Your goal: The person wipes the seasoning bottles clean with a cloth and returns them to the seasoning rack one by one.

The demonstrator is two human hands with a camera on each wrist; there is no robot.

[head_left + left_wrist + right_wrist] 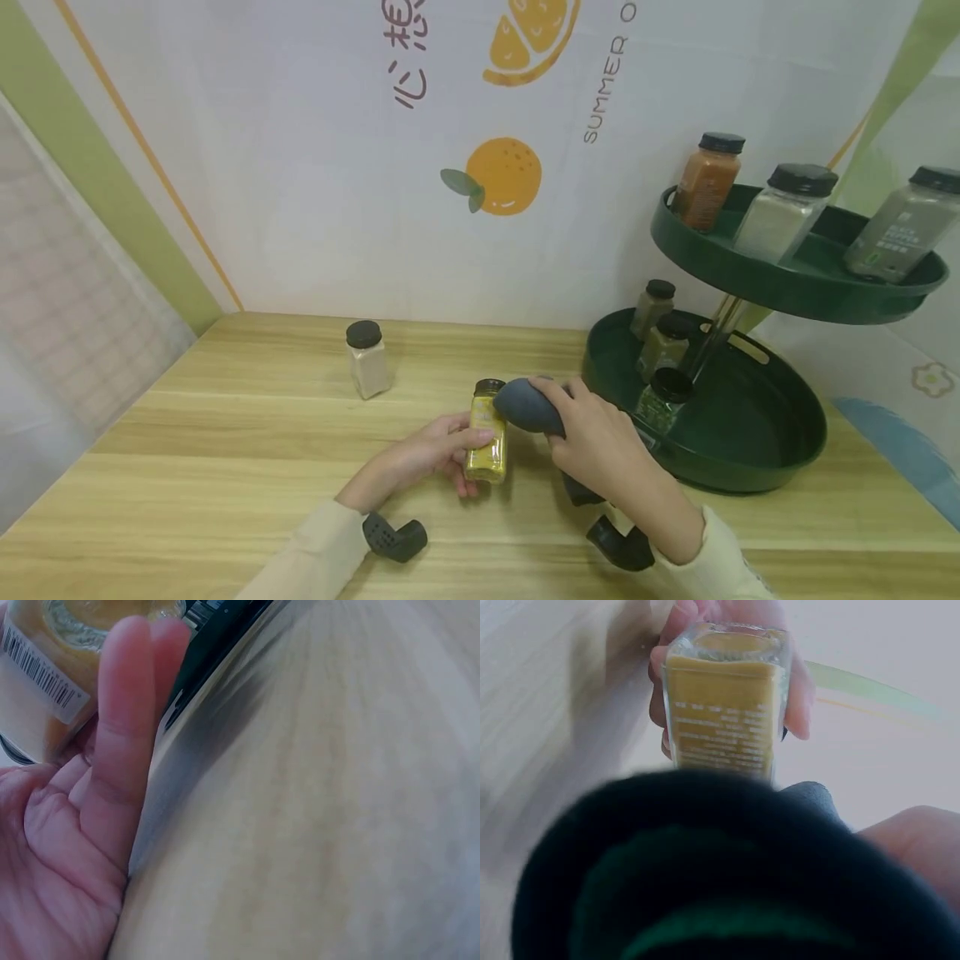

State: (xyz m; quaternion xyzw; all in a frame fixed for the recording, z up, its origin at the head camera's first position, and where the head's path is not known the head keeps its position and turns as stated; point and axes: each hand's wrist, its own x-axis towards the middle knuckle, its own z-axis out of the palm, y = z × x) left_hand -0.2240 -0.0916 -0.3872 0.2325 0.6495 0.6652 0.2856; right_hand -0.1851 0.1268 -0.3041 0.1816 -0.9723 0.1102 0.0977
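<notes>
My left hand (438, 454) grips a glass spice jar (486, 442) with yellow contents and a black cap, thumb across its front. The cap points away, and the base tilts toward me. In the left wrist view a barcode label (43, 671) shows on the jar near the raised fingers (124, 697). My right hand (603, 437) holds a dark blue-grey handheld device (528, 406) with a rounded head and a black lower end (581, 490). The head overlaps the jar's upper right side. In the right wrist view, white print shows on the jar (724, 712) beyond the blurred dark device (690, 802).
A pale-filled, black-capped jar (368, 362) stands on the wooden table (247, 433), back left. At right, a green two-tier rack carries three jars on its upper tray (787, 287) and three more on its lower tray (750, 462). A printed cloth (322, 183) hangs behind.
</notes>
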